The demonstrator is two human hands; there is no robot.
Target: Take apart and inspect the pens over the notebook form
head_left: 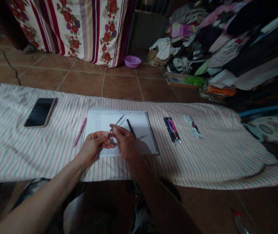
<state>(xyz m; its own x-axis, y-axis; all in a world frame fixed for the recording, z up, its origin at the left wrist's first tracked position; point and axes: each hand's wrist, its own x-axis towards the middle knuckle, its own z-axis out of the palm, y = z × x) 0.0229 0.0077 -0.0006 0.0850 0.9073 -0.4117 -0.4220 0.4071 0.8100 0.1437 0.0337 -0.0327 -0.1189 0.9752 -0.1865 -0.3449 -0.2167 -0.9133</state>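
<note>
Over the open notebook [139,117], my two hands meet with their fingertips close together. My right hand [125,139] pinches a thin dark pen refill [118,121], which slants up and to the right with its narrow end free. The fingers of my left hand [97,143] are closed on something small and pale at the refill's lower end; its kind is too small to make out. Just right of my right hand, a black pen barrel [130,126] lies on the page. A pink pen [80,132] rests on the cloth left of the notebook.
A phone [40,112] lies at the left on the striped cloth [214,162]. To the right are a group of several pens [172,130] and a paler group [192,126]. Beyond the cloth, a purple basin [132,61] stands on the tiled floor near piled clothes [185,31].
</note>
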